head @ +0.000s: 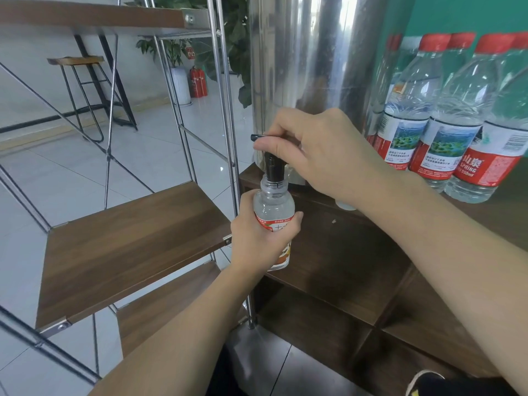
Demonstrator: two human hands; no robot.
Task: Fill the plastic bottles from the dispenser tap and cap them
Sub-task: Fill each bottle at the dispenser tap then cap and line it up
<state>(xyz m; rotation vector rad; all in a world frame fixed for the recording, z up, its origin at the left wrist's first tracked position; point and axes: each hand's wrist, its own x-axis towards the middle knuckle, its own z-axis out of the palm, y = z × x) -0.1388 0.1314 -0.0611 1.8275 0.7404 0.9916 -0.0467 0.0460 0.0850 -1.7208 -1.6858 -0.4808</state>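
A small clear plastic bottle with a red and white label stands upright right under the black tap of a tall steel dispenser. Its open neck meets the tap's spout. My left hand grips the bottle around its label. My right hand is curled over the tap's black lever, thumb and fingers pinching it. Water fills the bottle up to about its shoulder. No cap for this bottle shows.
Several larger capped bottles with red caps stand to the right of the dispenser on the dark wooden cabinet. A wooden shelf on a metal frame lies to the left, and a stool stands farther back.
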